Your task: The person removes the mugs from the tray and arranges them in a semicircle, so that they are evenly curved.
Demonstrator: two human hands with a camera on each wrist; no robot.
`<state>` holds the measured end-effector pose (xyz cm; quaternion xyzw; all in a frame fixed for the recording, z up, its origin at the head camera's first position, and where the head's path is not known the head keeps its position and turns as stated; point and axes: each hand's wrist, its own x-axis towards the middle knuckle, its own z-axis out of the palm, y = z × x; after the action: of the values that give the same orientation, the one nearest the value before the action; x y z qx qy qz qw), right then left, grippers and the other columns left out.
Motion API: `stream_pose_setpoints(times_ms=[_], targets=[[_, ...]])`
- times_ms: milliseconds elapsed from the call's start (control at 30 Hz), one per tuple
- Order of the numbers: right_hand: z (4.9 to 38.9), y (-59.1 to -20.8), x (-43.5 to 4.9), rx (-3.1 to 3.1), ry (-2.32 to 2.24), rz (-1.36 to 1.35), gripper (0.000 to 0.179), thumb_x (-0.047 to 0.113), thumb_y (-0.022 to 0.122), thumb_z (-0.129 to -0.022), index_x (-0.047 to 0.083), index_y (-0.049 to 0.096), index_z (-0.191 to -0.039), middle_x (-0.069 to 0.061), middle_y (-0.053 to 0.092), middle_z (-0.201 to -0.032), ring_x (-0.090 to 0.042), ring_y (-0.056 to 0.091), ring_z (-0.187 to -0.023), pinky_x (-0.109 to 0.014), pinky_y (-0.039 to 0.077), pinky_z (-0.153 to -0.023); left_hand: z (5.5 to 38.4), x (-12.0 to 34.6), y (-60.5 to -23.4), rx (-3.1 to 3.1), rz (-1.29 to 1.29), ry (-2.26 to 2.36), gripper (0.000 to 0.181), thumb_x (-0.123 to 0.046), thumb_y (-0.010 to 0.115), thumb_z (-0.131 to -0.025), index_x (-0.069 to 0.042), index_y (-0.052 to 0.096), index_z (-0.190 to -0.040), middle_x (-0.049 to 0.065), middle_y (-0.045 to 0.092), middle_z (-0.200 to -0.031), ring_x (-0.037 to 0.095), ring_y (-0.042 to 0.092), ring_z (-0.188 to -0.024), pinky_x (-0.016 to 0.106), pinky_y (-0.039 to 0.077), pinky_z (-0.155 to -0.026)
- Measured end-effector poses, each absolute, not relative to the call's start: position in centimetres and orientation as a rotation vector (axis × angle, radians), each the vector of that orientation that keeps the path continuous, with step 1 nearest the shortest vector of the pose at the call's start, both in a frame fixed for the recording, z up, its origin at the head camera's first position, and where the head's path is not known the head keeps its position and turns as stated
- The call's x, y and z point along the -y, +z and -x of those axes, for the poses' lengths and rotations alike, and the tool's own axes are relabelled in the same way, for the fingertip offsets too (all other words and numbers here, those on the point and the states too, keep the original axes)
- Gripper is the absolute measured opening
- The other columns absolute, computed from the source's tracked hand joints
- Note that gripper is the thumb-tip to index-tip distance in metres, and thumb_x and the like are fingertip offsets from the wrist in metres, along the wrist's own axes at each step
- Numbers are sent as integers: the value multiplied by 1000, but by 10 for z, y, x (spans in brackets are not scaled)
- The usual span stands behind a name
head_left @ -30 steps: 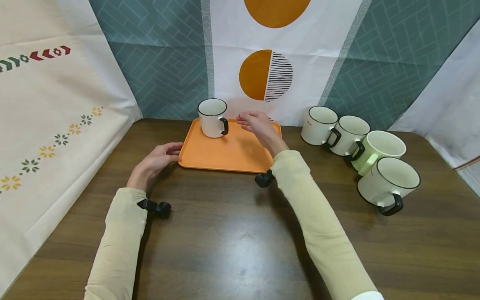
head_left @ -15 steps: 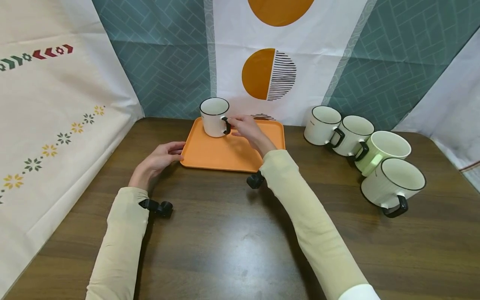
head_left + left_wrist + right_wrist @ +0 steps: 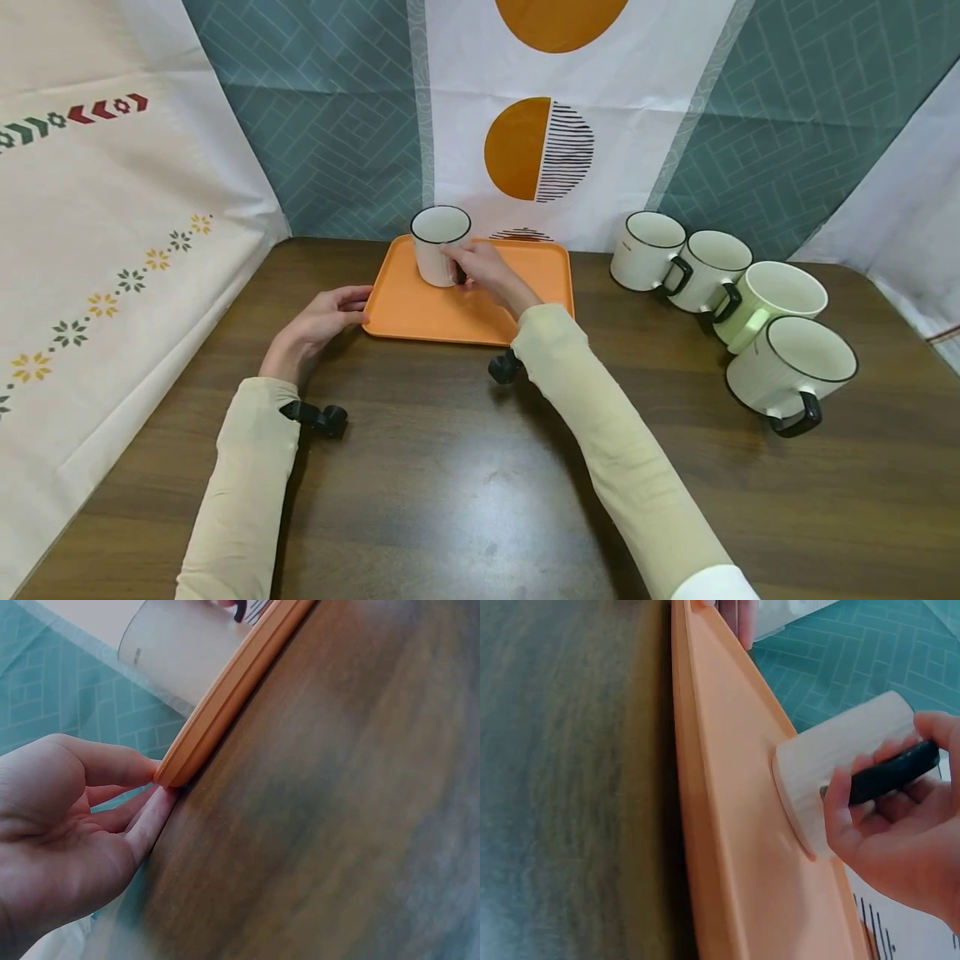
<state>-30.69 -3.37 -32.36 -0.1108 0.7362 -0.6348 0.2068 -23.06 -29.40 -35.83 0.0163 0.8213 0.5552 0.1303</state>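
Observation:
A white mug (image 3: 435, 257) with a dark rim stands upright on the orange tray (image 3: 427, 317), towards its back left. My right hand (image 3: 486, 267) grips the mug by its black handle (image 3: 896, 774), fingers curled round it in the right wrist view. At the tray's front left corner my left hand (image 3: 318, 318) holds the edge. The left wrist view has the thumb of that hand (image 3: 67, 825) on the tray's rim (image 3: 217, 705) and fingers against its outer side, pinching it. The mug's base (image 3: 791, 810) looks to touch the tray.
To the right stand a white mug (image 3: 641, 257), a second white mug (image 3: 701, 268), a pale green mug (image 3: 780, 292) and a larger white mug (image 3: 787, 358), close together on the wooden table (image 3: 420, 467). A patterned cloth (image 3: 337, 125) hangs behind.
My right hand has come left to the mug and taken its handle. The mug has shifted slightly right and nearer on the tray. My left hand has stayed at the tray's corner.

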Motion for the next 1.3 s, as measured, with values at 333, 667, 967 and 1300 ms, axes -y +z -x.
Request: stream_pose_setpoints(times_ms=[333,667,967,1300], targets=[[297,-326,11,-1841,-1855,320,33,27,49,-102,1,49,-80,-7,42,-71,-20,41,-68,-39,41,-74,231,295,-359,-2390,-59,1592,57,3,53,-96,5,29,-148,23,36,-147,34,38,-131,44,32,-108],[282,-329,3,-1945,-1904,301,36,20,43,-102,6,40,-69,-3,35,-63,-17,35,-60,-34,39,-66,229,298,-358,-2391,-73,1598,57,4,52,-96,6,29,-147,25,37,-145,35,39,-129,44,32,-108],[279,-328,-31,-1967,-2003,256,37,22,42,-101,7,33,-69,-1,27,-59,-16,27,-55,-32,31,-59,231,294,-361,-2367,-75,1612,56,4,52,-96,6,30,-147,24,37,-146,34,39,-129,43,32,-108],[270,-304,-80,-1905,-2037,307,37,16,39,-101,10,29,-66,2,23,-56,-13,23,-51,-32,27,-59,233,297,-359,-2367,-72,1601,58,3,52,-96,4,29,-149,22,35,-148,33,37,-131,40,32,-109]])
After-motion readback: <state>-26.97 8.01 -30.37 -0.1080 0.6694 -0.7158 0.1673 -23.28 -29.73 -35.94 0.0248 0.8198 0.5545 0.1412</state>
